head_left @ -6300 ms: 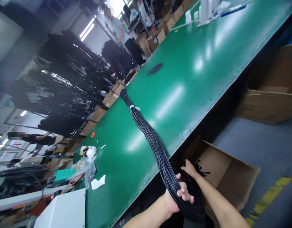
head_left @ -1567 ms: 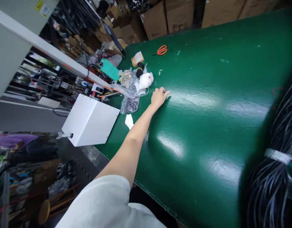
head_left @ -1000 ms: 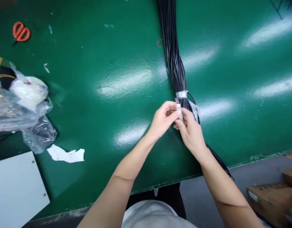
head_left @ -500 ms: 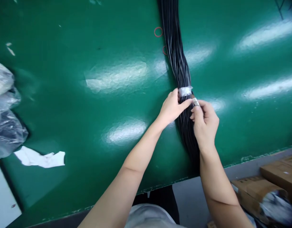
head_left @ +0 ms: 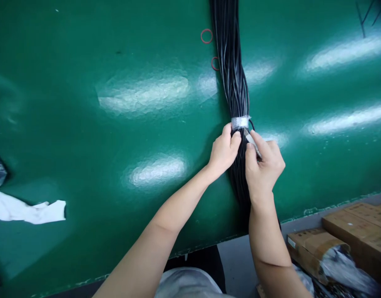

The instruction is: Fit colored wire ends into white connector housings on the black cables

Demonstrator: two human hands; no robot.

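Observation:
A thick bundle of black cables (head_left: 229,62) runs down the table, bound by a band of clear tape (head_left: 240,122). Just below the tape, my left hand (head_left: 224,150) is closed on the bundle's left side, its thumb on top of the cables. My right hand (head_left: 264,163) pinches a small metal knife blade (head_left: 252,142) between thumb and fingers. The blade's tip points up and left at the cables, close under the tape's lower edge. Whether it touches the tape I cannot tell.
Two red rubber bands (head_left: 206,36) lie left of the bundle on the green table (head_left: 94,136). A white cloth-like piece (head_left: 32,211) is at the left. Cardboard boxes (head_left: 358,225) and an open carton with plastic stand below the table's edge, right.
My left thumb has drawn back left, away from the blade. My right hand has turned the blade, and its tip now lies over the cables below the tape. The view has shifted right.

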